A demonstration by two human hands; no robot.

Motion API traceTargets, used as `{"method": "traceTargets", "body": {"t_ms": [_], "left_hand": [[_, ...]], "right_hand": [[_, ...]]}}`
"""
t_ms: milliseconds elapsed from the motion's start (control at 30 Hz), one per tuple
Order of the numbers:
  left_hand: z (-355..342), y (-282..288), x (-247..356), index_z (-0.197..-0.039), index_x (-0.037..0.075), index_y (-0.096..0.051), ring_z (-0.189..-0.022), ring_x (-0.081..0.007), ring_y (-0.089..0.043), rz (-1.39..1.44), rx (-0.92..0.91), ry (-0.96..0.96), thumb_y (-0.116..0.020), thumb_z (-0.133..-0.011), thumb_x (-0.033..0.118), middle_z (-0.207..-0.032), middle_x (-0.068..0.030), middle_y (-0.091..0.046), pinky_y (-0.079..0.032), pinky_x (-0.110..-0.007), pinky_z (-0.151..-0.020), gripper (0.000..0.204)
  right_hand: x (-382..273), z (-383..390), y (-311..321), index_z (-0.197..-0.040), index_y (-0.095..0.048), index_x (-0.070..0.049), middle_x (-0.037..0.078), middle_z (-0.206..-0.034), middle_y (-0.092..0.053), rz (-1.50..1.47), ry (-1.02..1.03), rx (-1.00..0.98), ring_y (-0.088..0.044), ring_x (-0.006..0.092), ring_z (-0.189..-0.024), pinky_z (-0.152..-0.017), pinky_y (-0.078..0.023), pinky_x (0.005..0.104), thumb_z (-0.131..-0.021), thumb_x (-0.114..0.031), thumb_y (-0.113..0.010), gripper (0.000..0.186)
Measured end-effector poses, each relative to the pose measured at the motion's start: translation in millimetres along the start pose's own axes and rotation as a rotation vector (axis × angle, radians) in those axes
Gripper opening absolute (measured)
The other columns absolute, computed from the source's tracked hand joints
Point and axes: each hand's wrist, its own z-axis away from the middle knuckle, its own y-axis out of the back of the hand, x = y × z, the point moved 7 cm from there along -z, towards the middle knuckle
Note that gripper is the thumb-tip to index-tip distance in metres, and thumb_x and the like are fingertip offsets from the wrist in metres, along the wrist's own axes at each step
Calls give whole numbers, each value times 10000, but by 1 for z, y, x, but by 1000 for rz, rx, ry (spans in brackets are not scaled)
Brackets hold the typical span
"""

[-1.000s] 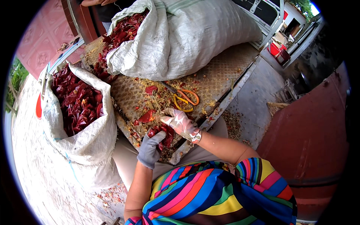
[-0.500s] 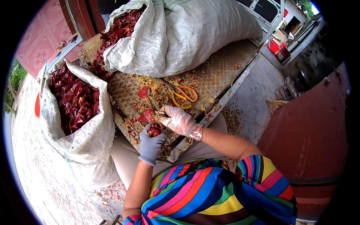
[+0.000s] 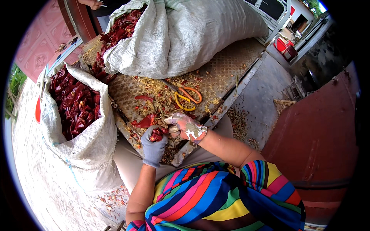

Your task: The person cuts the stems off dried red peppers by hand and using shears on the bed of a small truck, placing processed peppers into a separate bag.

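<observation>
My left hand (image 3: 153, 148), in a grey glove, is closed round a bunch of crumpled dried red chillies (image 3: 157, 134). Beside it, my right hand (image 3: 187, 127), in a camouflage glove, has its fingers bent and pressed together close to the bunch and some dry stems; what they grip is unclear. Both hands are over the near edge of a rusty patterned metal platform (image 3: 231, 65), littered with yellow seeds, stems and red pods. Scissors (image 3: 189, 96) with orange and yellow handles lie just beyond my hands.
A big white woven sack (image 3: 196, 32) lies on the platform, spilling chillies. An upright open sack (image 3: 86, 161) of chillies stands at left. Another person's hand (image 3: 94, 4) shows at the top. A red bucket (image 3: 280, 45) is at back right, a maroon metal panel (image 3: 308, 138) at right.
My left hand has risen slightly with the chillies. My right hand has shifted and turned at the wrist. The other person's hand has come back into view. The view has shifted slightly.
</observation>
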Motion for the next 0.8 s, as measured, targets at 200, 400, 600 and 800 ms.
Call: {"method": "traceTargets", "body": {"t_ms": [200,400,600,800], "left_hand": [[7,1,-11,-878,14,-612,-734,-84,-565,214,32,130,-638,-695,-15,-828,-20,-626,-472,-229,-710,188],[-6,29,10,-873,30,-593,-999,-180,-577,157,92,-40,-633,-700,-46,-1078,-109,-610,-441,-297,-894,194],[-16,9,36,-882,39,-552,-1259,-233,-448,25,-132,-160,-641,-657,-64,-1314,-189,-507,-361,-326,-1012,263],[-5,6,-5,-987,18,-506,-930,-119,-578,504,-175,312,-633,-693,-76,-1101,-82,-597,-468,-240,-804,334]], "right_hand": [[-20,1,1,-972,-576,-54,19,-785,-561,252,14,-7,-387,54,-484,-428,-259,198,-913,-133,-521,113],[-32,19,24,-1116,-563,-34,67,-966,-630,185,225,-57,-606,93,-771,-531,-491,197,-895,-142,-580,246],[-41,56,-18,-998,-572,-5,83,-888,-633,205,178,-277,-580,119,-653,-505,-427,223,-882,-159,-556,194],[-24,44,-28,-1031,-580,-4,15,-721,-516,-159,-124,-531,-439,110,-520,-483,-330,281,-896,-218,-540,256]]}}
